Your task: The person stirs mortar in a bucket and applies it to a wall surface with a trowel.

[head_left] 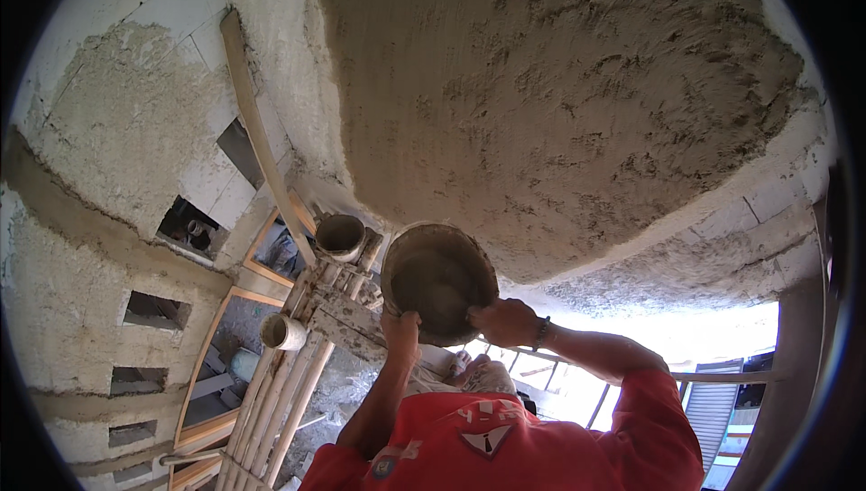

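Observation:
A round, mortar-crusted bucket [393, 276] is held up before me with its mouth facing the view. Wet grey mortar [442, 297] lies inside it. My left hand [402, 332] is closed on the left part of the rim nearer to me. On the right part of that rim, my right hand [507, 321] also grips, with a dark band round the wrist. The wall just beyond the bucket carries a broad coat of brown-grey plaster [541, 112], smoother at the left and rough at the right.
To the left runs a scaffold of long poles [271, 405] with crusted boards [347, 324]. A second bucket [341, 237] and a smaller pale one [282, 332] stand there. One long wooden strip [248, 99] leans on the block wall [117, 112]. Railing bars [598, 405] show at right.

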`<act>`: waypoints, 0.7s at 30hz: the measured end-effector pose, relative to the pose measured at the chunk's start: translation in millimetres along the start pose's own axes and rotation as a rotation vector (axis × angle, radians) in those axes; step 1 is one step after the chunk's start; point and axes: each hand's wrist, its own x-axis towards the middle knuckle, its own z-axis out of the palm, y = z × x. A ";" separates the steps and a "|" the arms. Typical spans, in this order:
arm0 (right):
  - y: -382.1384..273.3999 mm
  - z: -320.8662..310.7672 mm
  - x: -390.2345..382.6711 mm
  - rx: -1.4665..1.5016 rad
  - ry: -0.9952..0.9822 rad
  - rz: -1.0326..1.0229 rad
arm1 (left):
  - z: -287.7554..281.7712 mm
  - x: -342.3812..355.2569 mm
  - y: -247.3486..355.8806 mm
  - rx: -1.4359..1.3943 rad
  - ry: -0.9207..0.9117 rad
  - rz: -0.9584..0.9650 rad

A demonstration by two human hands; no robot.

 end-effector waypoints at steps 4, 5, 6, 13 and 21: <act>7.5 -46.4 -47.6 -0.009 0.298 0.012 | 8.4 -15.7 14.1 0.054 0.013 -0.046; 17.2 -52.3 -53.0 -0.147 0.324 0.028 | 8.7 -18.8 6.4 0.076 0.031 0.014; 27.5 -60.0 -61.4 -0.288 0.359 0.059 | 13.2 -25.8 8.0 0.094 0.011 0.001; 67.7 -115.0 -91.4 -0.463 0.369 0.143 | 51.3 -59.6 52.7 0.075 -0.005 0.018; 78.4 -6.3 -49.0 -0.093 0.124 -0.064 | 68.6 -69.7 58.9 0.006 -0.030 0.032</act>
